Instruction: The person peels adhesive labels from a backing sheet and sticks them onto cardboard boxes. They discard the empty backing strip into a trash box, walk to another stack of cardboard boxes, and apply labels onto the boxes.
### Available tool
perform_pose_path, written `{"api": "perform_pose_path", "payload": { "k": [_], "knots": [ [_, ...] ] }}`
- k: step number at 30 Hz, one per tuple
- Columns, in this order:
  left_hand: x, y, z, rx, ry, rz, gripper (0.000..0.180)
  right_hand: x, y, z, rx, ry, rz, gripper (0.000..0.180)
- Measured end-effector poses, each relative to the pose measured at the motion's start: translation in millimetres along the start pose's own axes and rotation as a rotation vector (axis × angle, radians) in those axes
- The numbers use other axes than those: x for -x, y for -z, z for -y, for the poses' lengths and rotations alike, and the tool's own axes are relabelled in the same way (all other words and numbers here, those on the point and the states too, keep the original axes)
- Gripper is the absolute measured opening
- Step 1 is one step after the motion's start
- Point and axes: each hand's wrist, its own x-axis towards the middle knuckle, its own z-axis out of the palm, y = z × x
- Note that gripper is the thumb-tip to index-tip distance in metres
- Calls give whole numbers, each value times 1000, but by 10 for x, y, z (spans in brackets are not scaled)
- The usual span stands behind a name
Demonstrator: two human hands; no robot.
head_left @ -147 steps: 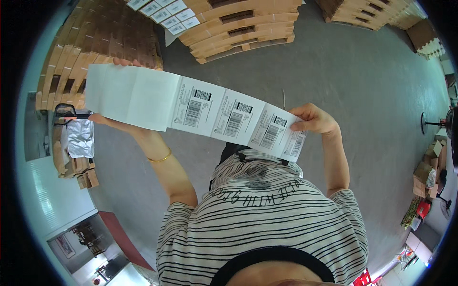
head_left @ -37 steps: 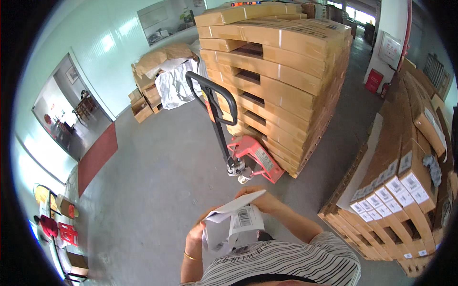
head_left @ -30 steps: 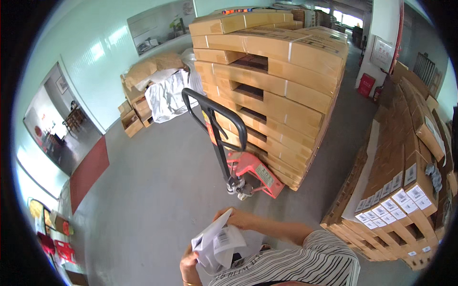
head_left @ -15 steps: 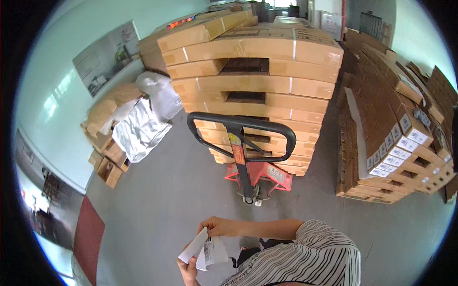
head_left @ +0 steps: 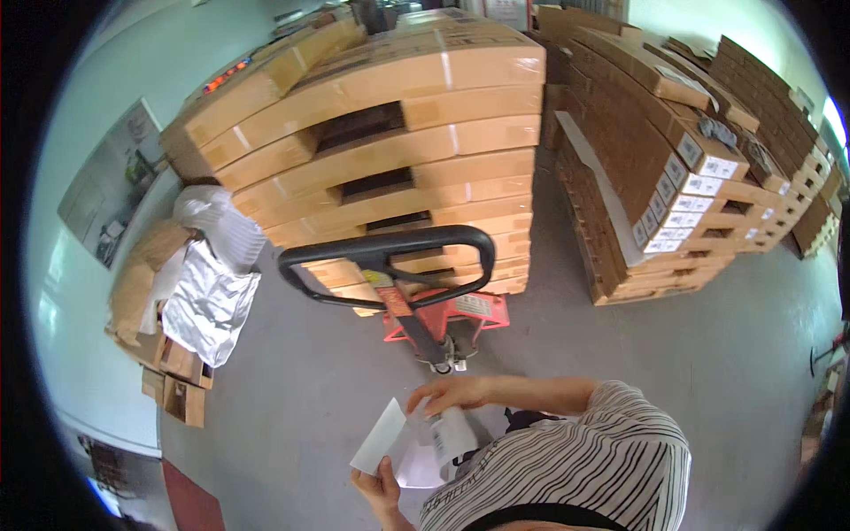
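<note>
My left hand point(head_left: 381, 489) is closed on the lower edge of a white strip of labels point(head_left: 379, 440), thumb on its face. The strip bends back on itself, and a curled part with small dark print hangs beside my body. My right hand point(head_left: 450, 393) reaches across from the right, its fingers bent and pinched at the upper part of the strip. What lies right under those fingertips is partly hidden. Beyond my hands stands a pallet jack with a black loop handle point(head_left: 390, 243) and a red base point(head_left: 434, 311).
Long cardboard cartons point(head_left: 478, 71) rise in a tall stack behind the jack. More cartons with white labels point(head_left: 699, 190) stand on pallets to the right. By the left wall lie silvery wrapping point(head_left: 210, 301) and small open boxes point(head_left: 183, 403). A dark red patch point(head_left: 190, 496) marks the floor.
My view has turned to the right, so the cartons and jack sit further left. My right hand has shifted right along the strip, which is spread wider between my hands.
</note>
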Motion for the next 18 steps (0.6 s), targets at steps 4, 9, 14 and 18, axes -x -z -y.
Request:
{"api": "perform_pose_path", "payload": {
  "k": [4,9,14,18],
  "knots": [
    [-158,-669,-281,57,37,28,25,1313,883,229,-214,33,-275,38],
    [-714,-1708,-829,-385,-397,-408,64,2648,2132,840,-477,522,-514,19],
    [-1428,-2707,-1636,-368,-387,-496,110,3102,2581,1810,-313,778,-538,13],
    [-1917,-3498,-1814,-725,25,-651,103,3117,3021,2116,-257,883,-431,12]
  ]
}}
